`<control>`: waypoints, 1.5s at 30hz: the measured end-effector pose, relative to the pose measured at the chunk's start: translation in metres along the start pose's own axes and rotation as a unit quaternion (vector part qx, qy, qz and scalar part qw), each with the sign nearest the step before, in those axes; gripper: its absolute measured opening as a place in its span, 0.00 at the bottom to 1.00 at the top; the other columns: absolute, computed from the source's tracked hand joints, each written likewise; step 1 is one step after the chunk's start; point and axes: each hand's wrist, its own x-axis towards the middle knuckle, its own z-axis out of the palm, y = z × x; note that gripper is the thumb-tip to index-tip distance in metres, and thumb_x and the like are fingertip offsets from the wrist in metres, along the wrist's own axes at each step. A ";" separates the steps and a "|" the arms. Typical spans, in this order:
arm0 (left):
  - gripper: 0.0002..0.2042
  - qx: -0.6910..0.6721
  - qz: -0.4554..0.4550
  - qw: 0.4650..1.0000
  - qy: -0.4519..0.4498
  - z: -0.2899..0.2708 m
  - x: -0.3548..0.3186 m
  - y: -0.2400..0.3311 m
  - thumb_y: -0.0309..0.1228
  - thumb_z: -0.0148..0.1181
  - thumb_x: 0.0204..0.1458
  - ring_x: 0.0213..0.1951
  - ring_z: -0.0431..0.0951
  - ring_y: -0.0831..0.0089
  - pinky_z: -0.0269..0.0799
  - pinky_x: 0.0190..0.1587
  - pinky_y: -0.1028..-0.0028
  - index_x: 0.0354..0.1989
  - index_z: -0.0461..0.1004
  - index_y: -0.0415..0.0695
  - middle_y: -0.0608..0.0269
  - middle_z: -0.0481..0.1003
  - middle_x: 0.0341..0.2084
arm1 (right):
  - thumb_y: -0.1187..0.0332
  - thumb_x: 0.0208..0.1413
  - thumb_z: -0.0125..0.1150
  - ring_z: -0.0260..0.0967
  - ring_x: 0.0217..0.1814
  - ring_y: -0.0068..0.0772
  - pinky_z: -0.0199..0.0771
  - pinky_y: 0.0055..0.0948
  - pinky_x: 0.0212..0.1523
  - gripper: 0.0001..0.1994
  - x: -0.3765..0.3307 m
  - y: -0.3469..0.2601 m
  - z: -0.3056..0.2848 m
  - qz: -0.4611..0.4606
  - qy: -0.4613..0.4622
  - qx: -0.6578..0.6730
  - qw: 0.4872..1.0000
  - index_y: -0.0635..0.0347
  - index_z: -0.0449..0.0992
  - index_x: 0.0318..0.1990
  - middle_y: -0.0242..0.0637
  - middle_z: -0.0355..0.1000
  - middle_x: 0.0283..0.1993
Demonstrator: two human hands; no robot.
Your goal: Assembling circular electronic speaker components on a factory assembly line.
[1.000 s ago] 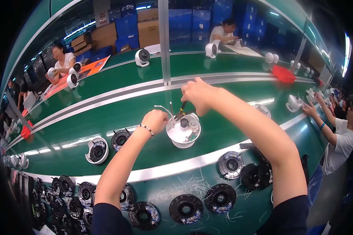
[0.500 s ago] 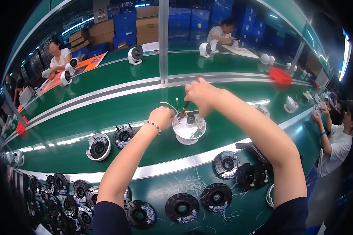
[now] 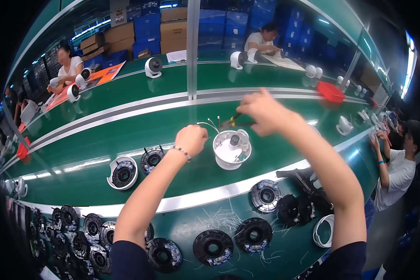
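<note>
A white round housing [image 3: 232, 161] stands upright on the green belt before me, with a dark cylinder and a clear part inside. Thin cables [image 3: 211, 124] rise from its left edge. Just left of the housing is my left hand [image 3: 190, 139], wearing a beaded bracelet, its fingers closed; what they pinch, if anything, is hidden. My right hand [image 3: 262, 112] is closed around the handles of small cutting pliers [image 3: 229, 122] with yellow and black grips. The pliers hang above the rim, clear of the housing, and are slightly blurred.
Left of me on the belt are a white housing with a black disc [image 3: 123, 174] and another black disc [image 3: 152, 159]. Nearer lie several black discs with circuit boards [image 3: 213, 247] and white tie scraps [image 3: 219, 218]. White cameras [image 3: 153, 67] stand on the far belt. A co-worker [image 3: 399, 172] stands right.
My right hand has drawn the pliers up and right, out of the housing. The housings and discs on the near belt have shifted slightly right; the far cameras have moved left.
</note>
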 end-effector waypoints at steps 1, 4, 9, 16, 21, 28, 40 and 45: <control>0.04 -0.022 -0.004 1.000 0.011 -0.011 -0.007 0.006 0.27 0.55 0.40 0.29 0.75 0.58 0.71 0.34 0.65 0.22 0.76 0.44 0.56 0.75 0.22 | 0.68 0.27 0.64 0.62 0.48 0.40 0.51 0.51 0.56 0.27 -0.017 0.007 -0.014 0.011 0.030 0.006 0.999 0.58 0.71 0.44 0.39 0.65 0.40; 0.06 -0.131 0.058 0.976 -0.161 -0.013 -0.050 0.025 0.31 0.56 0.44 0.31 0.75 0.58 0.71 0.36 0.66 0.23 0.76 0.43 0.54 0.75 0.25 | 0.65 0.26 0.64 0.60 0.49 0.43 0.52 0.46 0.55 0.31 -0.082 0.007 -0.055 0.044 0.127 0.037 0.990 0.61 0.69 0.47 0.42 0.63 0.41; 0.10 -0.061 0.020 0.997 -0.045 -0.006 -0.088 -0.007 0.33 0.53 0.47 0.32 0.72 0.52 0.68 0.37 0.61 0.25 0.71 0.37 0.48 0.72 0.25 | 0.64 0.21 0.63 0.59 0.44 0.45 0.50 0.41 0.55 0.33 -0.210 -0.065 -0.085 0.137 0.157 0.180 0.961 0.62 0.70 0.45 0.43 0.63 0.40; 0.35 0.123 -0.248 0.955 -0.110 0.005 -0.066 -0.092 0.41 0.67 0.34 0.45 0.70 0.52 0.65 0.50 0.62 0.50 0.57 0.39 0.44 0.69 0.41 | 0.61 0.31 0.72 0.60 0.54 0.46 0.65 0.36 0.51 0.41 -0.349 -0.228 -0.009 0.212 -0.027 0.345 0.914 0.64 0.60 0.56 0.50 0.61 0.52; 0.38 0.013 -0.220 0.975 -0.021 0.006 -0.058 -0.070 0.32 0.68 0.27 0.44 0.72 0.52 0.68 0.48 0.64 0.53 0.59 0.38 0.44 0.70 0.42 | 0.54 0.23 0.68 0.60 0.47 0.39 0.48 0.54 0.56 0.32 -0.344 -0.305 0.035 0.431 0.063 0.305 0.847 0.55 0.72 0.43 0.35 0.64 0.42; 0.16 -0.235 -0.184 0.953 -0.043 -0.065 -0.134 -0.020 0.25 0.54 0.47 0.44 0.71 0.69 0.65 0.46 0.73 0.46 0.67 0.34 0.56 0.72 0.40 | 0.41 0.32 0.63 0.49 0.59 0.48 0.42 0.59 0.57 0.42 -0.329 -0.314 0.041 0.418 0.022 0.304 0.856 0.58 0.62 0.54 0.43 0.56 0.55; 0.30 -0.676 -0.344 0.649 0.062 -0.158 -0.310 0.102 0.21 0.50 0.39 0.52 0.65 0.64 0.58 0.56 0.67 0.56 0.53 0.33 0.53 0.63 0.51 | 0.73 0.32 0.58 0.66 0.38 0.39 0.69 0.33 0.40 0.09 -0.370 -0.071 0.083 0.313 -0.080 0.023 0.946 0.56 0.75 0.27 0.37 0.69 0.28; 0.30 -0.693 -0.340 0.611 0.178 -0.134 -0.336 0.126 0.19 0.50 0.38 0.51 0.66 0.65 0.59 0.56 0.68 0.56 0.55 0.35 0.56 0.65 0.49 | 0.75 0.35 0.58 0.66 0.33 0.44 0.67 0.38 0.33 0.04 -0.388 -0.084 0.078 0.316 0.009 0.066 0.947 0.60 0.72 0.23 0.40 0.67 0.27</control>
